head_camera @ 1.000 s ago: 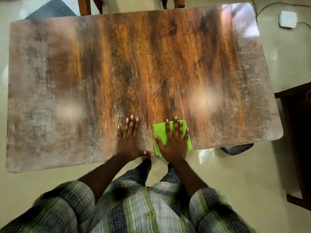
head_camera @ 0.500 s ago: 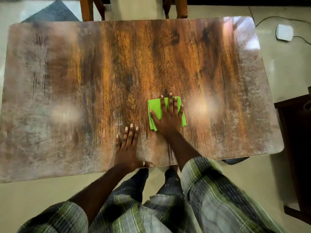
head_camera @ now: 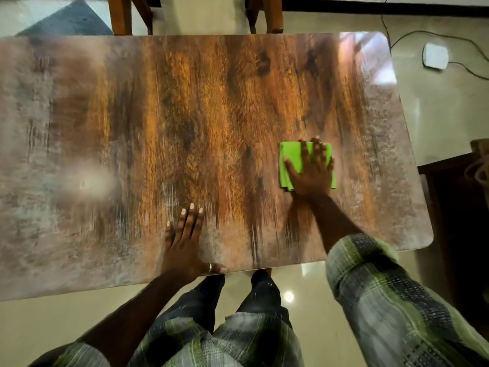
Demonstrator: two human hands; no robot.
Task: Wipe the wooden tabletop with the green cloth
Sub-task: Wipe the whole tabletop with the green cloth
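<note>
Now the green cloth [head_camera: 292,154] lies folded flat on the right half of the wooden tabletop [head_camera: 185,115], roughly midway between the far and near edges and well in from the right edge. The right hand [head_camera: 311,170] presses down on top of it, palm flat, with straight fingers close together and pointing toward the far edge. The thumb is spread out to the left across the cloth. Green shows to the left of the hand, past the fingertips, and as a small corner by the wrist on the right.

The left hand [head_camera: 185,245] rests flat on the bare wood near the near edge, well apart from the cloth. Its fingers are straight and nearly together, and its thumb is stretched along the table edge to the right. A ring [head_camera: 210,267] sits on that thumb. The right forearm comes out of a rolled plaid sleeve [head_camera: 383,287].

The tabletop is glossy, warm brown in the middle and paler and greyer toward both ends, with blurred reflections of light. Beyond the far edge stand wooden chair legs [head_camera: 127,14], and a grey mat [head_camera: 66,22] lies on the pale floor. A small white box [head_camera: 435,56] with a cable lies on the floor at the far right, and a piece of dark furniture [head_camera: 463,207] stands beside the table's right end.
</note>
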